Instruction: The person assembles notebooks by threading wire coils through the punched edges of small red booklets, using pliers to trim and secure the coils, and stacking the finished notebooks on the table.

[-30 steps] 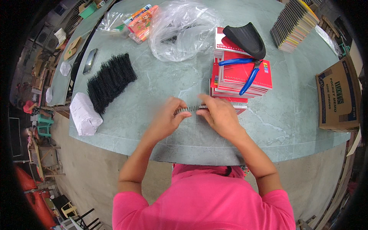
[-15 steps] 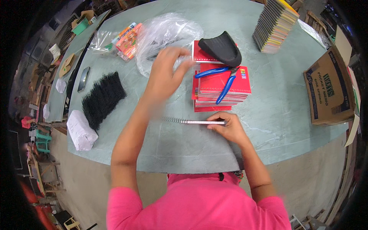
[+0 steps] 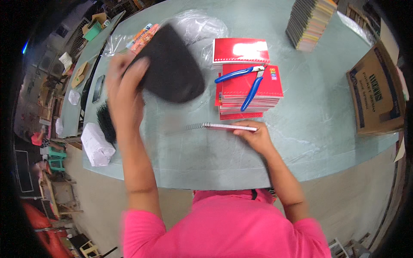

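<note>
Raised over the left middle of the table, my left hand (image 3: 124, 90) grips the edge of a black curved pad (image 3: 176, 69); both are smeared by motion. My right hand (image 3: 258, 137) pinches a thin notepad (image 3: 230, 126) on edge near the table's front. A loose wire spiral (image 3: 194, 127) juts out from the pad's left end, its far tip blurred. Beyond that hand stands a stack of red notepads (image 3: 251, 86). Blue-handled cutting pliers (image 3: 252, 92) lie on the stack with their jaws pointing away to the right.
Black wire spirals (image 3: 104, 122) lie at left, partly behind my arm, by a white wrapped bundle (image 3: 98, 145) and a phone (image 3: 98, 89). Clear plastic bags (image 3: 202, 28) lie at the back. Bound notepads (image 3: 307, 26) are stacked back right; a cardboard box (image 3: 372, 92) stands at the right edge.
My left hand has taken the black curved pad off the red notepads and swung it left. The notepad in my right hand now tilts slightly down to the right. The view has shifted a little.
</note>
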The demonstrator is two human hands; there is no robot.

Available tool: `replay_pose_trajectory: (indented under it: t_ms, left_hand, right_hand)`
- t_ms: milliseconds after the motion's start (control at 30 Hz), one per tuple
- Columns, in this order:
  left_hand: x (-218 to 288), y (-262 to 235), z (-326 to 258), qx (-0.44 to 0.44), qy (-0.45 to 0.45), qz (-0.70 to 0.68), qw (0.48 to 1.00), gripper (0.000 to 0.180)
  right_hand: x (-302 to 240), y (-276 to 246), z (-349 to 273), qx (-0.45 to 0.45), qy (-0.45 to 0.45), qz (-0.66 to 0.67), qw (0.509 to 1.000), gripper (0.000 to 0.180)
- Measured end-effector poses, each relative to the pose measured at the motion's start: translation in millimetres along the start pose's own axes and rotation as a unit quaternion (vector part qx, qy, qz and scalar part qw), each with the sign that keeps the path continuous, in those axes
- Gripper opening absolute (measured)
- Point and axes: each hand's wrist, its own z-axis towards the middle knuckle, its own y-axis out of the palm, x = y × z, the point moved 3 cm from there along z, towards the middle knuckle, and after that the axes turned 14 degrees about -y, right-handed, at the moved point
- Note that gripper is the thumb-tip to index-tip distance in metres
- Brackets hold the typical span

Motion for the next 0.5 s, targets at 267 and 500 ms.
replay_pose_trajectory:
  t_ms: [267, 500]
  left_hand:
    - [-89, -15, -124, -0.094, 0.009, 0.411, 0.907, 0.035]
    - [-100, 5, -117, -0.169, 0.029, 0.381, 0.909, 0.033]
  right_hand:
    - [-3, 6, 13, -0.045, 0.01, -0.017, 0.999, 0.022]
    - [-11, 8, 11, -0.038, 0.015, -0.007, 0.999, 0.021]
